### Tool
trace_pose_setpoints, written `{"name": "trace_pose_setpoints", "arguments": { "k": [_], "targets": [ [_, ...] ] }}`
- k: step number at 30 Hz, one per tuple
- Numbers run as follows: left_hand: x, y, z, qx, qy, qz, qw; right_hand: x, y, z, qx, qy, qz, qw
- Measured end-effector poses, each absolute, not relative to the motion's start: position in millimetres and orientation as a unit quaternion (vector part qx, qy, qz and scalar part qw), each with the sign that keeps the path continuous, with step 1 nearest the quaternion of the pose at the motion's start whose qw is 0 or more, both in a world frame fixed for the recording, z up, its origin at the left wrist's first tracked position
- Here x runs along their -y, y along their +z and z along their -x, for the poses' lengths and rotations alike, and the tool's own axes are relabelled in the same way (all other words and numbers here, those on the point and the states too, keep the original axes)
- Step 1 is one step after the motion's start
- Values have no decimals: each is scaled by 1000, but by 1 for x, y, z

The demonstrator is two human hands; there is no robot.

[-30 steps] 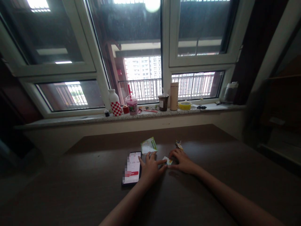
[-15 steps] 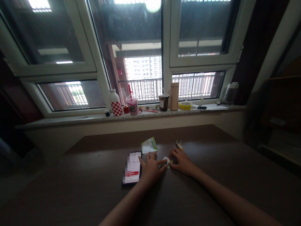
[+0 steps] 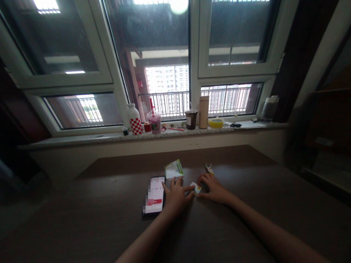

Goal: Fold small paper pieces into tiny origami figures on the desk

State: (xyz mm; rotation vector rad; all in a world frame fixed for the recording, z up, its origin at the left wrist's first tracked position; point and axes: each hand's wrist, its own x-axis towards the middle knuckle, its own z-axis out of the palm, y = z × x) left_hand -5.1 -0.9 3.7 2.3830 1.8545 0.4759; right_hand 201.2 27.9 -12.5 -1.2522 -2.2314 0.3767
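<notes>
- Small printed piece (image 3: 196, 187), white with some yellow, lies on the dark table (image 3: 109, 212), between the two hands; take it as the clock's centre below.
- Left hand (image 3: 177, 194), at 9 o'clock: fingers fanned out, not clenched; the forefinger reaches the piece's left edge and seems to press rather than pinch.
- Right hand (image 3: 215, 188), at 3 o'clock: forefinger and thumb parted at the piece; I cannot tell whether they hold it.
- Around it: a phone (image 3: 154, 201) at 9 o'clock past the left hand, a green-and-white packet (image 3: 173, 170) at 10, a crumpled wrapper (image 3: 209, 168) at 1.
- Step in hand, as I judge it: fingertip work on the piece, steadied from the left and worked from the right.
- A further move seems to call for light right fingertips and a firm left forefinger, lest the piece slide.
- Against half a second ago: the right fingertips have spread, baring more of the piece; the left hand looks unmoved.
</notes>
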Motion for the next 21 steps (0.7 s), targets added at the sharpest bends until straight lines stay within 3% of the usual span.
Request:
{"name": "trace_pose_setpoints", "arguments": {
  "k": [5, 12, 21],
  "targets": [
    [3, 7, 4, -606, 145, -781, 43, -32, -16, -198, 811, 123, 476, 317],
    [3, 8, 4, -604, 144, -783, 31, -29, -13, -190, 814, 54, 498, 293],
    [3, 8, 3, -611, 140, -779, 28, -30, -12, -193, 813, 78, 501, 285]
  ]
}}
